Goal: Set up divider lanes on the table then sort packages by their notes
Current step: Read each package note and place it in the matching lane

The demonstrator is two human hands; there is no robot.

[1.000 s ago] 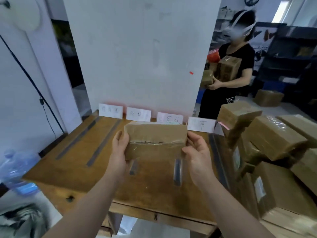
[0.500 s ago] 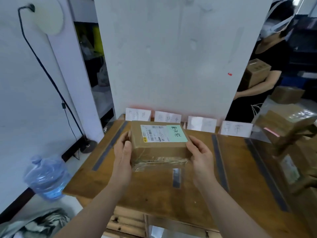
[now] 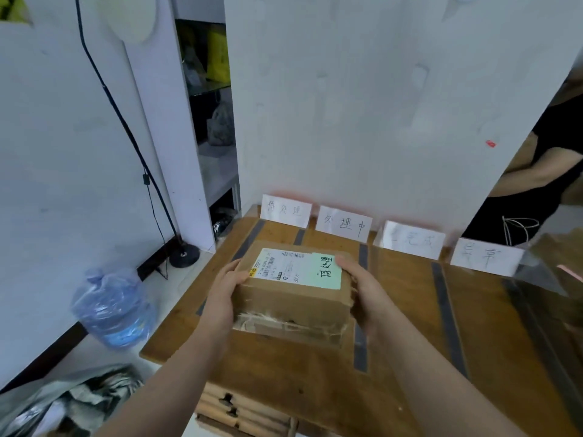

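Observation:
A brown cardboard package (image 3: 293, 305) with a white shipping label and a green handwritten note (image 3: 326, 270) on top is between my two hands, low over the left part of the wooden table (image 3: 407, 313). My left hand (image 3: 225, 290) grips its left side and my right hand (image 3: 362, 288) grips its right side. Grey tape strips (image 3: 444, 310) run front to back as lane dividers. Several white handwritten cards (image 3: 344, 223) stand along the table's far edge against the white board.
A blue water jug (image 3: 115, 307) sits on the floor left of the table, beside a lamp base (image 3: 184, 255) and its cable. A person in black (image 3: 536, 190) stands at the back right. Clear plastic and blurred packages fill the right edge (image 3: 558, 272). Drawers sit under the table's front.
The view swung left, leaving the package pile mostly out of frame. The package was turned label-up and carried left with both hands, now over the left lanes.

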